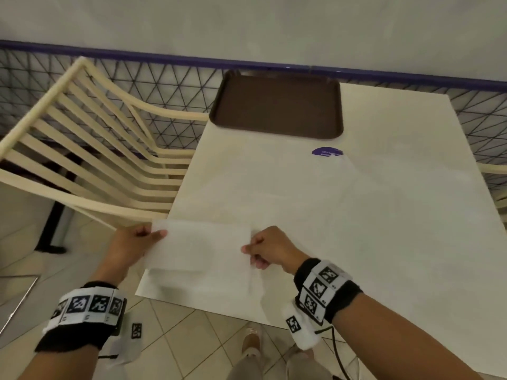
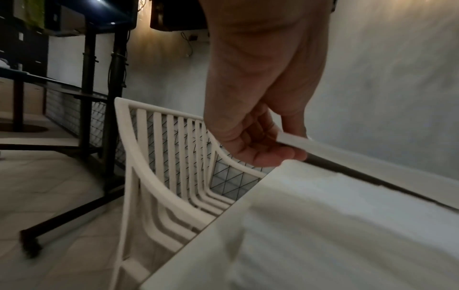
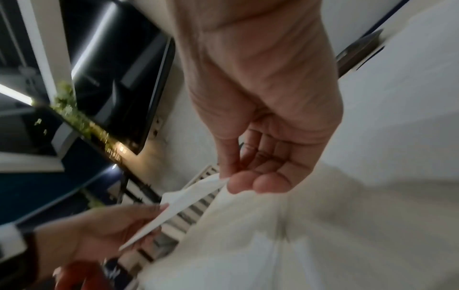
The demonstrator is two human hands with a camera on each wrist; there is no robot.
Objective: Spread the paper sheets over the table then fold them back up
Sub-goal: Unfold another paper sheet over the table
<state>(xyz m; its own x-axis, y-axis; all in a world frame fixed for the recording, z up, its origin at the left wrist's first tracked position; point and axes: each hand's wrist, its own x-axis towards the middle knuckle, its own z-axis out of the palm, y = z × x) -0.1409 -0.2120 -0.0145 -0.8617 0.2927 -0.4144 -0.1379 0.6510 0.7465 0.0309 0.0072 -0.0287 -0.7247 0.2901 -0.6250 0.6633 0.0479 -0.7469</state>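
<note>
A white paper sheet (image 1: 200, 248) is held flat just above the near left corner of the cream table (image 1: 356, 215). My left hand (image 1: 140, 237) pinches its left edge between thumb and fingers, out past the table's left side. My right hand (image 1: 263, 248) pinches the right edge, fingers curled under. In the left wrist view the sheet (image 2: 323, 145) shows edge-on under the thumb of the left hand (image 2: 273, 141). In the right wrist view the right hand (image 3: 236, 180) pinches the thin sheet (image 3: 178, 202), with the left hand (image 3: 111, 225) at its other end.
A brown tray (image 1: 277, 105) sits at the table's far edge. A purple round sticker (image 1: 326, 152) lies beyond the paper. A cream slatted chair (image 1: 90, 149) stands close at the table's left; another chair's arm (image 1: 496, 171) shows at right. Black mesh fencing (image 1: 164, 83) runs behind. Tiled floor below.
</note>
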